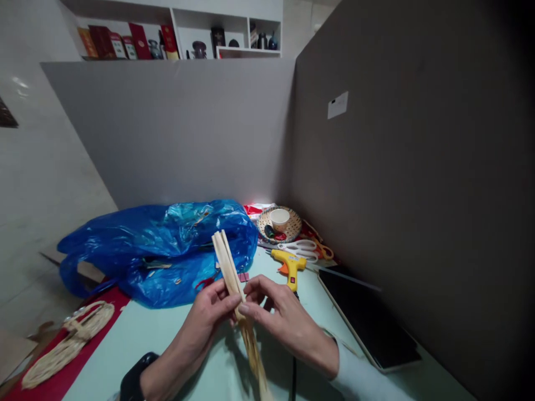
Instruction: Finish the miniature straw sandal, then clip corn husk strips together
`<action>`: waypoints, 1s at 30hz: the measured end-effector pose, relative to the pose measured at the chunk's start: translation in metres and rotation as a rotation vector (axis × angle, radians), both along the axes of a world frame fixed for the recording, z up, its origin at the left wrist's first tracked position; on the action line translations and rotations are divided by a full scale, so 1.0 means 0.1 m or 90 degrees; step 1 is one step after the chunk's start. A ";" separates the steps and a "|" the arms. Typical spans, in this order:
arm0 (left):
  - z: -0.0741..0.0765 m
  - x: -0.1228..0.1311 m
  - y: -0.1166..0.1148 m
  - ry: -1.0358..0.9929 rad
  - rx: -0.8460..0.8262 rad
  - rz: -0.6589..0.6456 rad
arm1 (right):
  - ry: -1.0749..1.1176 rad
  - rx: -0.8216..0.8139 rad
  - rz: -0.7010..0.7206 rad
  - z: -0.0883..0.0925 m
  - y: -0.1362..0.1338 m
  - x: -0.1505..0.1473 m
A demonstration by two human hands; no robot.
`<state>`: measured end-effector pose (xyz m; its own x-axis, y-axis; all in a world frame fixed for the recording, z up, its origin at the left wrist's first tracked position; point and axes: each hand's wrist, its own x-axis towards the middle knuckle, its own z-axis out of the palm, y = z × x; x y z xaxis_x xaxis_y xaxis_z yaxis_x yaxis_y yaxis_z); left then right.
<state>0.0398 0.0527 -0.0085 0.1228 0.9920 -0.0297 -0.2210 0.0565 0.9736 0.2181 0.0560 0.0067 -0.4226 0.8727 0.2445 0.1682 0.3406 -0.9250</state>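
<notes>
A long, pale, straw-coloured bundle of dried husk strips (228, 262) stands tilted in front of me. Its flat folded end points up and away, while the darker, wrinkled lower part hangs toward the table edge. My left hand (213, 306) grips it around the middle, thumb on the near face and fingers behind. From the other side, my right hand (273, 306) pinches the bundle's right edge between thumb and fingertips. Beyond the right hand lies a yellow glue gun (291, 267), its nozzle pointing left.
A crumpled blue plastic bag (167, 245) spreads over the back left. White-handled scissors (301, 248) lie near a woven basket (263, 223) with a white cup (280, 218). A dark flat panel (368, 317) rests at right. Woven straw pieces (71, 345) lie on red cloth (90, 356).
</notes>
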 end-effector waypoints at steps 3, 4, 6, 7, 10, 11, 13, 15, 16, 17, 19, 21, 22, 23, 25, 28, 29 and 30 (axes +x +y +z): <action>-0.02 0.10 -0.05 0.013 -0.019 -0.050 | 0.050 -0.010 -0.008 -0.03 0.00 -0.02; -0.02 0.11 -0.06 0.016 -0.025 -0.061 | 0.065 -0.020 -0.004 -0.05 0.01 -0.02; 0.00 0.10 -0.07 0.017 -0.039 -0.079 | 0.088 -0.046 0.007 -0.09 0.03 -0.02; 0.01 0.09 -0.07 0.013 -0.044 -0.085 | 0.095 -0.058 0.011 -0.11 0.04 -0.02; 0.02 0.07 -0.07 -0.015 -0.052 -0.070 | 0.089 -0.065 -0.005 -0.13 0.06 -0.02; 0.01 0.07 -0.07 -0.028 -0.053 -0.060 | 0.080 -0.059 -0.014 -0.13 0.05 -0.02; -0.02 0.07 -0.06 -0.051 -0.058 -0.037 | 0.057 -0.047 -0.021 -0.12 0.03 -0.03; -0.05 0.08 -0.06 -0.066 -0.065 -0.024 | 0.042 -0.046 -0.009 -0.12 0.01 -0.05; -0.06 0.08 -0.06 -0.071 -0.068 -0.021 | 0.040 -0.048 0.001 -0.12 0.01 -0.05; -0.06 0.07 -0.06 -0.076 -0.071 -0.021 | 0.042 -0.052 0.009 -0.12 0.01 -0.05; -0.04 0.07 -0.07 -0.088 -0.078 -0.028 | 0.050 -0.067 0.013 -0.14 0.03 -0.05; -0.02 0.07 -0.07 -0.099 -0.083 -0.035 | 0.062 -0.092 0.010 -0.17 0.06 -0.05; 0.00 0.07 -0.07 -0.103 -0.085 -0.038 | 0.069 -0.108 0.010 -0.18 0.07 -0.05; 0.01 0.07 -0.07 -0.106 -0.086 -0.039 | 0.077 -0.124 0.011 -0.20 0.09 -0.05; 0.02 0.07 -0.07 -0.111 -0.087 -0.036 | 0.096 -0.151 0.014 -0.22 0.11 -0.05; 0.02 0.06 -0.06 -0.118 -0.085 -0.016 | 0.116 -0.178 0.007 -0.24 0.12 -0.07; 0.02 0.06 -0.06 -0.119 -0.085 -0.005 | 0.119 -0.181 0.001 -0.25 0.11 -0.07; 0.02 0.06 -0.07 -0.117 -0.086 0.008 | 0.118 -0.182 -0.004 -0.25 0.11 -0.08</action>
